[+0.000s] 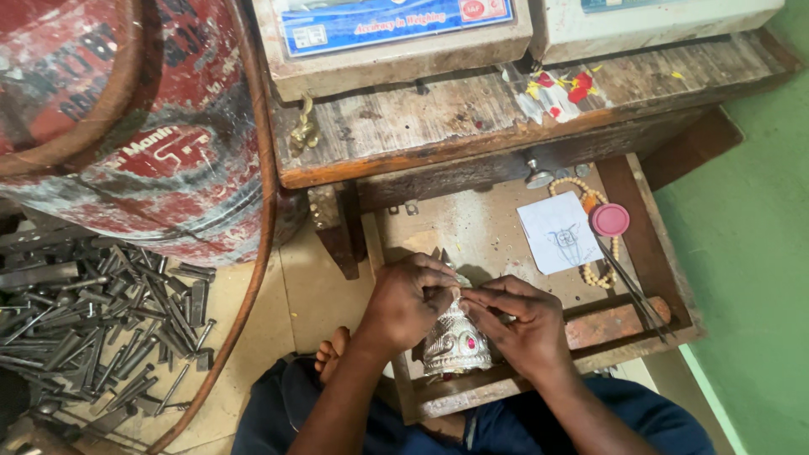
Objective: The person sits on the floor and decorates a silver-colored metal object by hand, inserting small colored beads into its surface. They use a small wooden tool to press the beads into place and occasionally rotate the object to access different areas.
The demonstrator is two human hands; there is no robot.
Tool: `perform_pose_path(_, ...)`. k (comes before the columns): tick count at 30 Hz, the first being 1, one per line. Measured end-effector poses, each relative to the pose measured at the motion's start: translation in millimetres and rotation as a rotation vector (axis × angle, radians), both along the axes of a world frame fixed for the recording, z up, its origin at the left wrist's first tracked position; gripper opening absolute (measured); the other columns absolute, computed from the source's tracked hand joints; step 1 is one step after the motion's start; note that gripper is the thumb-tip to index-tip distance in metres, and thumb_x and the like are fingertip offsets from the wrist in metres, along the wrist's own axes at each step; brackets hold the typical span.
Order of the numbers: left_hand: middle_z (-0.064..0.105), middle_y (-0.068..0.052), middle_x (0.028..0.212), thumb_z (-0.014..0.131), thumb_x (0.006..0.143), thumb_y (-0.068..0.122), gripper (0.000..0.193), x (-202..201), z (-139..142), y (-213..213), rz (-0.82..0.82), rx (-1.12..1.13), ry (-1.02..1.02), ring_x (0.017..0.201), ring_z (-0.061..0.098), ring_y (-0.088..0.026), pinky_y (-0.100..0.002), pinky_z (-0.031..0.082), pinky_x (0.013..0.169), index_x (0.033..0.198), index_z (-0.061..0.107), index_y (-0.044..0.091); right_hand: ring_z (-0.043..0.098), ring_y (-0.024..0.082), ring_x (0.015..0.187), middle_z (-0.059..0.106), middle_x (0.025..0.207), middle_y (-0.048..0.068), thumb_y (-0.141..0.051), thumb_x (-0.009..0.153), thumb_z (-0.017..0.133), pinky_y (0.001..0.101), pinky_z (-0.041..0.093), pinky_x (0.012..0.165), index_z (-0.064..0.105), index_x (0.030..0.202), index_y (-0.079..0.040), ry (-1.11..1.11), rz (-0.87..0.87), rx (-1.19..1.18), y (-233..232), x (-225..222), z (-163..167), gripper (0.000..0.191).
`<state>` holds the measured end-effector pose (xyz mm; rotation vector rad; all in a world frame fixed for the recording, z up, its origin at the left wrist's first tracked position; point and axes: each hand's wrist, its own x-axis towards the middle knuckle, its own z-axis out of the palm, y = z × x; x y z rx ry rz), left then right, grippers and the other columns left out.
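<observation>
Silver crown [456, 341] — between left hand [406, 302], right hand [516, 324]

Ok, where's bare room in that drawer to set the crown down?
Bare patch: drawer floor ahead of the left hand, bordered by paper on the right. Crowded: right side, with beads, pink lid and rods. Both hands hold the crown.

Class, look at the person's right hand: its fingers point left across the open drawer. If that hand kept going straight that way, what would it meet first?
Almost at once the right hand would meet the silver crown-shaped ornament its fingertips already touch, and just behind that, the left hand gripping the ornament's top. Depth is hard to judge from above.
</observation>
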<state>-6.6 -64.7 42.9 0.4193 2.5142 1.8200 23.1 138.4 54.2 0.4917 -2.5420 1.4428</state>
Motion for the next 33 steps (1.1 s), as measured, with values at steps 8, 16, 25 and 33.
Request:
perform_pose_path(8, 0.076, -0.012, 0.109, 0.075, 0.080, -0.002, 0.018, 7.0, -4.2, -1.4, 0.004, 0.001, 0.183, 0.098, 0.075, -0.025, -0.033, 0.060, 0.085, 0.097, 0.080, 0.003, 0.071, 0.008, 0.084, 0.077, 0.094, 0.004, 0.000, 0.082, 0.081, 0.0211, 0.058, 0.074, 0.082, 0.104, -0.003, -0.279, -0.020, -0.211, 3.1, -2.1, -11.1, 0.022)
perform_pose_path(16, 0.075, -0.013, 0.107, 0.079, 0.081, -0.002, 0.023, 18.4, 0.6, 4.7, 0.052, 0.120, 0.250, 0.096, 0.075, -0.025, -0.033, 0.060, 0.084, 0.102, 0.076, 0.003, 0.066, 0.007, 0.078, 0.075, 0.093, 0.005, 0.002, 0.082, 0.081, 0.0201, 0.051, 0.065, 0.082, 0.107, -0.002, -0.346, -0.064, -0.175, 7.9, -0.2, -14.4, 0.025)
perform_pose_path(25, 0.076, -0.013, 0.106, 0.077, 0.080, -0.004, 0.024, 27.5, 3.9, 13.3, 0.161, 0.079, 0.255, 0.098, 0.075, -0.026, -0.033, 0.059, 0.088, 0.102, 0.076, 0.005, 0.073, 0.008, 0.092, 0.075, 0.101, 0.006, 0.003, 0.082, 0.077, 0.0202, 0.058, 0.078, 0.078, 0.111, -0.001, -0.401, -0.043, -0.336, 6.6, 2.8, -10.0, 0.029)
perform_pose_path(33, 0.075, -0.012, 0.109, 0.077, 0.079, -0.004, 0.021, 29.4, -0.5, 19.7, 0.221, 0.101, 0.275, 0.101, 0.074, -0.025, -0.032, 0.059, 0.090, 0.099, 0.077, 0.005, 0.075, 0.014, 0.092, 0.077, 0.102, 0.006, 0.000, 0.085, 0.075, 0.0248, 0.059, 0.077, 0.079, 0.111, -0.007, -0.055, 0.004, 0.011, 6.3, 8.8, 4.5, 0.028)
